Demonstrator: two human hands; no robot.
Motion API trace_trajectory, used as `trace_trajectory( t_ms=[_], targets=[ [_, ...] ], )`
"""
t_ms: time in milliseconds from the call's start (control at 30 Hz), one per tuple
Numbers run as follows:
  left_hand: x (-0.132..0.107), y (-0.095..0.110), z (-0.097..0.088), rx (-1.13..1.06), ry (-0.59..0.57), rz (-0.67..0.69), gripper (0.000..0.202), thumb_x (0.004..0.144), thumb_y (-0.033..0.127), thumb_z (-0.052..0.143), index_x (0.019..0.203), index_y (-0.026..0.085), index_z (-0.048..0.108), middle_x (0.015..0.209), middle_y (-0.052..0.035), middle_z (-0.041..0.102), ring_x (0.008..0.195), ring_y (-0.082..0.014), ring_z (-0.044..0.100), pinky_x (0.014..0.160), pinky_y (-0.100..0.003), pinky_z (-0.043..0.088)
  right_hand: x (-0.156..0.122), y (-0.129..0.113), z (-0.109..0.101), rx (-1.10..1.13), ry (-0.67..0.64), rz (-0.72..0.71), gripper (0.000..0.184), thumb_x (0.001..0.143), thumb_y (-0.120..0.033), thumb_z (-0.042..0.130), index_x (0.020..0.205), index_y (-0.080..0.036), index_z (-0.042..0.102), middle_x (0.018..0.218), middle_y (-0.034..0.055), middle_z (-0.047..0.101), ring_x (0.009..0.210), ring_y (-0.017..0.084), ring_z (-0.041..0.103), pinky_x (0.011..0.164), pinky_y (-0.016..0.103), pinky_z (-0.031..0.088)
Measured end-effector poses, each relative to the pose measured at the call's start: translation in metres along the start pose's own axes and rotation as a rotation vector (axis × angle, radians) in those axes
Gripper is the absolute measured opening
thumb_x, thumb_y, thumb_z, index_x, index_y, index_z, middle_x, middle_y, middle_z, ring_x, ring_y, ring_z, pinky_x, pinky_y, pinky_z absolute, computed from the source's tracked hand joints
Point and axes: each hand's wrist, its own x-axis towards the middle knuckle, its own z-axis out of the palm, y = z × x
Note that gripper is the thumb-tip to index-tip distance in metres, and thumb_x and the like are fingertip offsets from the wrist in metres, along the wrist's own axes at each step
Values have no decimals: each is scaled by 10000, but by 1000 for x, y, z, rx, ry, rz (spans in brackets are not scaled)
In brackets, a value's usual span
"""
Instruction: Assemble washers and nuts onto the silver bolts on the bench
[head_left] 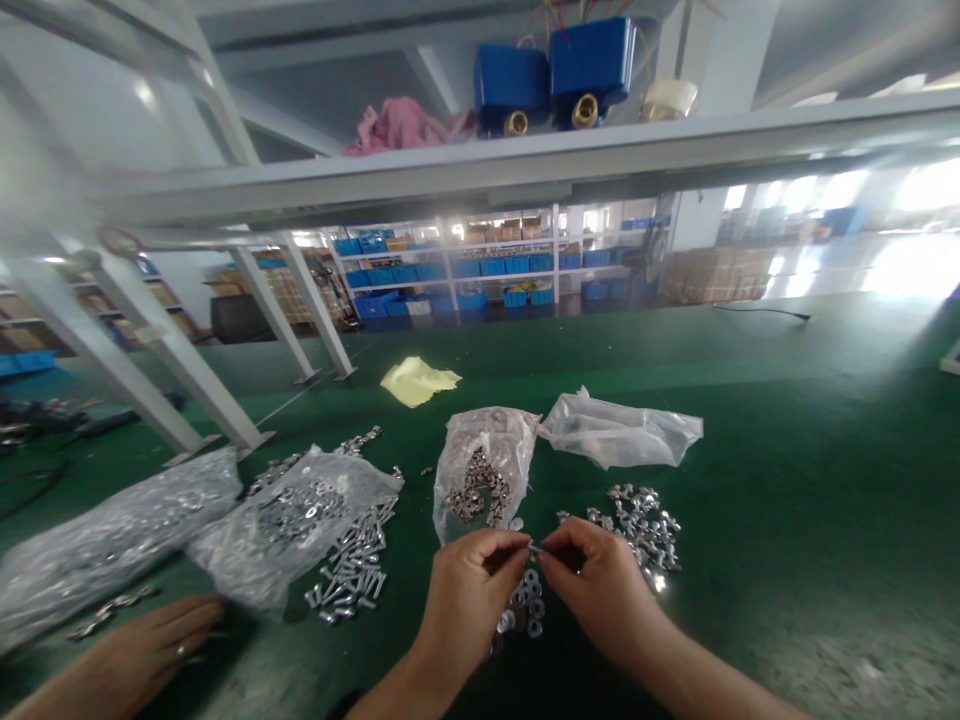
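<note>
My left hand and my right hand meet above the table, thumb and fingers pinched together. Between their fingertips is a small metal bolt; its finer details are too small to make out. Loose flat washers lie below and between my hands, partly covered by them. Just beyond stands an opened clear bag of small metal nuts. A heap of bolts with parts fitted on them spreads beside my right hand. Plain bolts are piled left of my left hand.
A co-worker's hand rests at the lower left near a bag of washers and a long filled bag. Behind lie an empty plastic bag and yellow paper. A shelf crosses overhead, carrying blue devices.
</note>
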Motion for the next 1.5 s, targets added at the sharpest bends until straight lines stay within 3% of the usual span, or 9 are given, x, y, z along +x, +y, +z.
trace_trajectory(
  t_ms=[200,467,633,767,833,933,1067,1267,1500],
  targets=[
    [2,-4,2,-82,-43,-63,282,715,392,571,881,170,620,798,-14,622,721,-128,577,669,-196,461,-1,-5,-3,-122,19,-162,93,742,-117,480,705,-153,558,697,8,491,655,97,469,582,213,338],
    [7,-5,-3,-253,-137,-114,285,698,365,598,873,140,604,803,-35,609,727,-132,554,655,-209,443,0,-7,-4,-51,15,-107,75,744,-144,494,717,-158,563,693,3,502,651,98,474,591,215,352],
    [8,-5,-3,-498,-225,-160,293,653,271,653,892,127,565,745,-24,576,655,-116,538,598,-218,444,4,-1,-2,331,-127,114,98,748,-213,529,795,-145,582,729,7,551,688,107,497,632,209,376],
    [6,-3,-4,-478,-332,-91,276,671,250,640,894,118,545,758,-46,586,703,-145,563,649,-247,447,3,4,4,836,-282,296,158,737,-252,570,779,-102,546,670,17,516,604,80,458,580,194,358],
    [8,-2,-9,-461,-313,-46,332,659,246,651,946,129,531,808,-47,585,738,-152,567,678,-256,452,1,5,6,1051,-340,365,192,752,-277,569,788,-96,516,683,24,503,601,71,455,583,190,356],
    [18,-8,-26,-337,-135,-2,355,729,309,571,1036,144,506,872,-49,571,731,-137,556,656,-251,460,2,5,5,1236,-334,399,186,770,-267,563,807,-99,493,736,30,491,628,64,462,600,186,358],
    [39,-32,-49,122,154,39,309,784,356,468,1003,152,546,900,-52,575,743,-141,546,679,-260,446,5,6,2,1328,-283,390,183,793,-273,537,823,-96,498,754,34,478,624,65,461,582,186,357],
    [53,-55,-42,749,42,282,215,796,205,425,886,162,616,902,-64,521,871,-163,477,828,-297,357,5,7,3,1330,-282,393,211,826,-291,487,835,-81,507,764,46,477,628,76,462,579,201,355],
    [63,-60,-25,852,38,265,169,771,230,468,810,145,609,850,-71,496,828,-166,469,793,-296,346,5,4,2,1283,-288,356,179,839,-256,473,815,-79,478,764,51,488,626,77,465,583,209,341]
  ],
)
